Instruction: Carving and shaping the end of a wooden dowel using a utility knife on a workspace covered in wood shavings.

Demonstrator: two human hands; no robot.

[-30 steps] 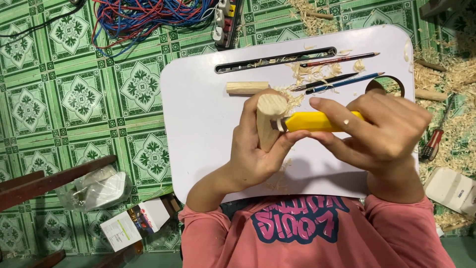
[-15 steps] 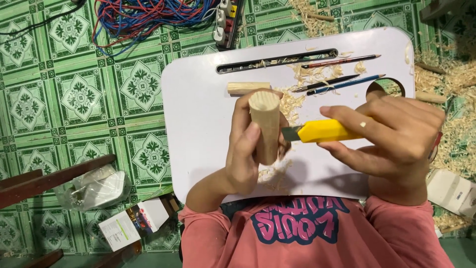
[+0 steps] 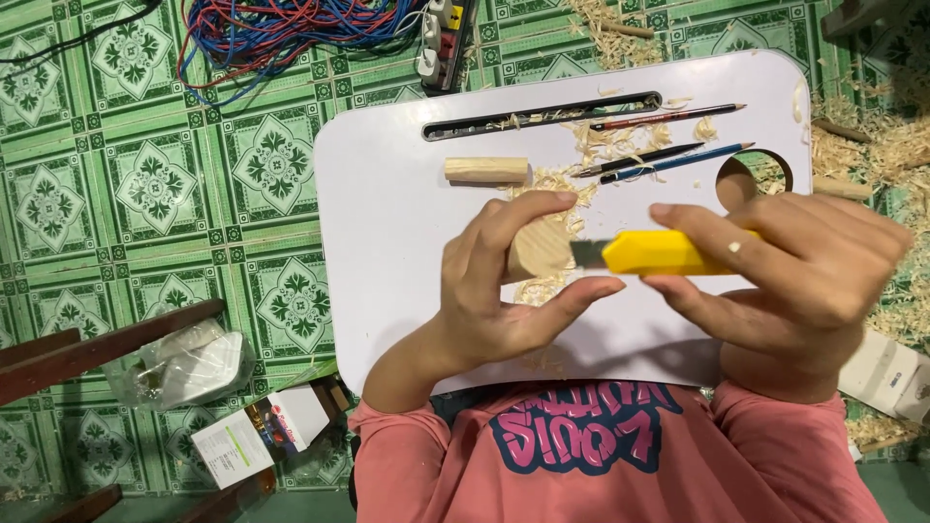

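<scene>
My left hand grips a pale round wooden dowel, its cut end turned towards the camera. My right hand holds a yellow utility knife whose grey blade touches the dowel's right side. Both hands hover over a white lap table. A second short dowel piece lies on the table behind the hands. Wood shavings are scattered under and around the hands.
Three pencils lie at the table's far side near a long slot and a round hole. Coloured cables and a power strip lie on the green tiled floor. Small boxes, a plastic bag and dark wooden bars sit left.
The dowel, upright half a second ago, is tilted again so its end faces the camera. The knife blade has come back against it, and both hands appear larger in view.
</scene>
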